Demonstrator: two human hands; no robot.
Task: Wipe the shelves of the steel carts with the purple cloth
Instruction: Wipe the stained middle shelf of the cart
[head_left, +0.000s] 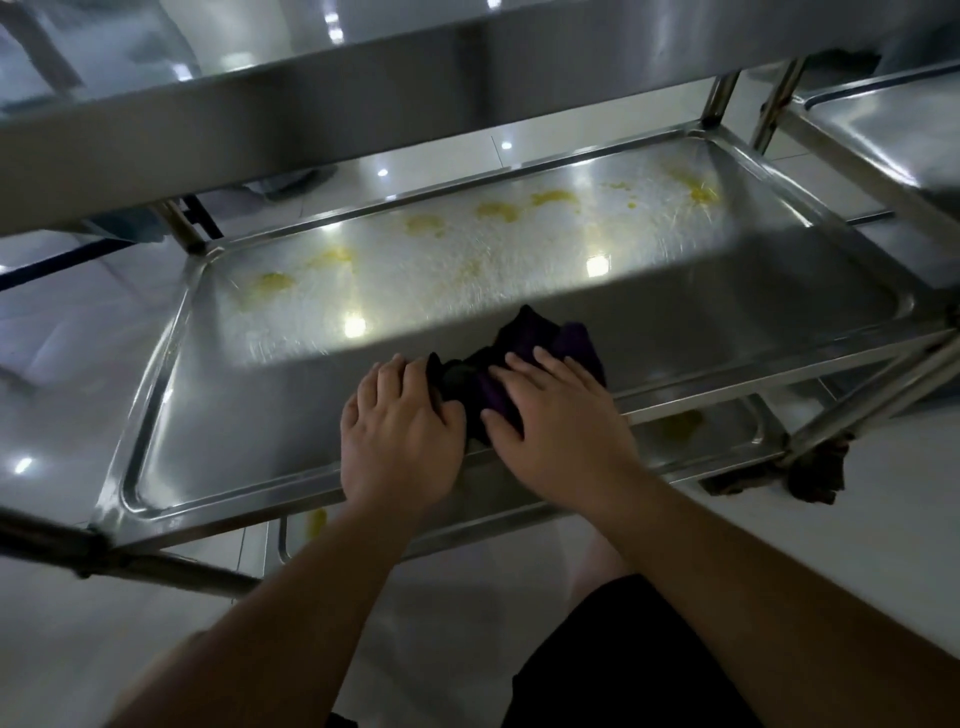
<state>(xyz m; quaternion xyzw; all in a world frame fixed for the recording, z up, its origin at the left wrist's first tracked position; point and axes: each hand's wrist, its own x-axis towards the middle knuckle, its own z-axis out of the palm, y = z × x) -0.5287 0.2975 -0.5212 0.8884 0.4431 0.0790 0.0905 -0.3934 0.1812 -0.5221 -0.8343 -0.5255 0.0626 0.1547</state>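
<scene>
The purple cloth (519, 358) lies bunched on the middle shelf (218, 415) of a steel cart, near its front edge. My left hand (400, 436) holds the cloth's left end, with the fingers curled into the folds. My right hand (556, 426) lies flat on top of the cloth with the fingers spread. Several yellow stains (550, 200) run along the far half of the shelf.
The cart's top shelf (311, 93) overhangs close above. A lower shelf (727, 436) with yellow stains shows beneath. A second steel cart (883, 124) stands at the right. A dark rag (810, 473) lies by the cart's right front leg on the white tiled floor.
</scene>
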